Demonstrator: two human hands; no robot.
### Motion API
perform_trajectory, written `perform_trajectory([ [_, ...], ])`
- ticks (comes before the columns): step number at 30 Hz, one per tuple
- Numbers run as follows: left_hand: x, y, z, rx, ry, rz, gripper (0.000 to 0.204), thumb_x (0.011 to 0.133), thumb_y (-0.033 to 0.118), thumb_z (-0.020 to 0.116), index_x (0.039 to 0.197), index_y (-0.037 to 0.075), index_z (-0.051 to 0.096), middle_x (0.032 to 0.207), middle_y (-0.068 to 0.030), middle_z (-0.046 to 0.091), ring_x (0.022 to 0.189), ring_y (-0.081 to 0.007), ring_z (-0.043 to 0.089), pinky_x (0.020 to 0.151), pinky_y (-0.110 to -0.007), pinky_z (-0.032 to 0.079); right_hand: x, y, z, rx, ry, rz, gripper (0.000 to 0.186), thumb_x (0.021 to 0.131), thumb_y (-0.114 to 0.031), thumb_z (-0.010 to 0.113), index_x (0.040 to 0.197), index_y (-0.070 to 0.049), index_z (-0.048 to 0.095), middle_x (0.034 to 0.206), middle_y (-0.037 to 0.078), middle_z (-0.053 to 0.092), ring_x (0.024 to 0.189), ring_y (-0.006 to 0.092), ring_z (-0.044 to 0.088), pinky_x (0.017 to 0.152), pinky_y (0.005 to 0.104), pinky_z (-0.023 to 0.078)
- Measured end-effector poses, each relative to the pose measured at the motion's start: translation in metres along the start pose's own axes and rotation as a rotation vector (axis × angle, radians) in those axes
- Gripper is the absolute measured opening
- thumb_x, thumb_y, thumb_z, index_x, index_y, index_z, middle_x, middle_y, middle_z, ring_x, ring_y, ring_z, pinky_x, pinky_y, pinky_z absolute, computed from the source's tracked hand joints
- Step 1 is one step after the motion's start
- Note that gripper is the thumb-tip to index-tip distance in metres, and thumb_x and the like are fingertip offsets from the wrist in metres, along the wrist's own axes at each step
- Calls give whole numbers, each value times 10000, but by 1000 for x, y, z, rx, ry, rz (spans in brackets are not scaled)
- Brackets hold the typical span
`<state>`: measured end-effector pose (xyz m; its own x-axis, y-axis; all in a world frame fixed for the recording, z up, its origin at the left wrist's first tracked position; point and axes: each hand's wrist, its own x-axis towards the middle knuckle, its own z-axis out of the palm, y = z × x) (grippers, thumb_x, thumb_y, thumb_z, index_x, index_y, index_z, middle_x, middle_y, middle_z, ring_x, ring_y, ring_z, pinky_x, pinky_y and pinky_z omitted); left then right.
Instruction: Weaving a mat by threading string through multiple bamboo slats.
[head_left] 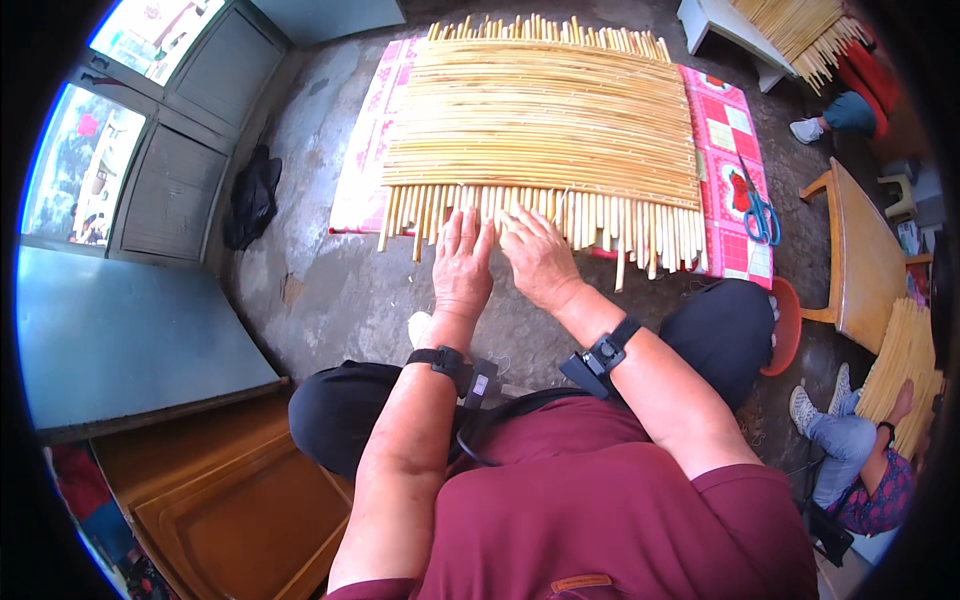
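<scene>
A mat of straight yellow reed stalks (545,120) lies on a low table in front of me, bound in rows, its stalk ends uneven along the near and far edges. My left hand (463,262) rests over the loose near ends, palm down with fingers stretched out. Close beside it on the right, my right hand (540,258) reaches over the same ends, its fingers slightly bent and apart. Both sets of fingertips touch the stalks next to the near binding row. The thumbs are mostly hidden, and no held stalk shows.
A pink patterned cloth (722,125) covers the table, with blue-handled scissors (763,222) on its right. An orange-red basin (785,325) stands by my right knee. Farther right are a wooden stool (865,262) and other people with reed mats. A blue-topped cabinet (140,335) stands left.
</scene>
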<state>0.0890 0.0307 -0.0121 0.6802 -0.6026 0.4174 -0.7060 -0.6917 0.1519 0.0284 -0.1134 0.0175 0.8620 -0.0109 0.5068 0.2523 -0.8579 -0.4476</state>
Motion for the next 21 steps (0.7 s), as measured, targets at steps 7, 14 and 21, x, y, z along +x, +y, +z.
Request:
perform_trajectory([
  [7, 5, 10, -5, 38, 1, 22, 468, 803, 70, 527, 1269, 39, 506, 1416, -158, 414, 1368, -336, 305, 1129, -494, 200, -1, -10, -10, -187, -109, -46, 151, 810, -120, 513, 839, -24, 625, 1040, 166, 653, 1148, 300, 552, 1045, 437, 356],
  [14, 11, 5, 4, 20, -16, 80, 386, 840, 139, 534, 1205, 14, 533, 1329, -161, 495, 1295, -327, 403, 1093, -455, 303, -3, -9, 2, -232, -133, -39, 201, 814, -158, 517, 876, -19, 648, 1062, 194, 652, 1130, 327, 565, 1029, 445, 376],
  [21, 15, 4, 0, -22, 126, 79, 371, 815, 124, 579, 1184, 127, 615, 1266, -112, 560, 1215, -302, 498, 1021, -439, 394, -6, -10, 7, -269, -34, -89, 136, 752, -111, 556, 821, -6, 609, 1060, 222, 645, 1102, 339, 583, 1026, 440, 401],
])
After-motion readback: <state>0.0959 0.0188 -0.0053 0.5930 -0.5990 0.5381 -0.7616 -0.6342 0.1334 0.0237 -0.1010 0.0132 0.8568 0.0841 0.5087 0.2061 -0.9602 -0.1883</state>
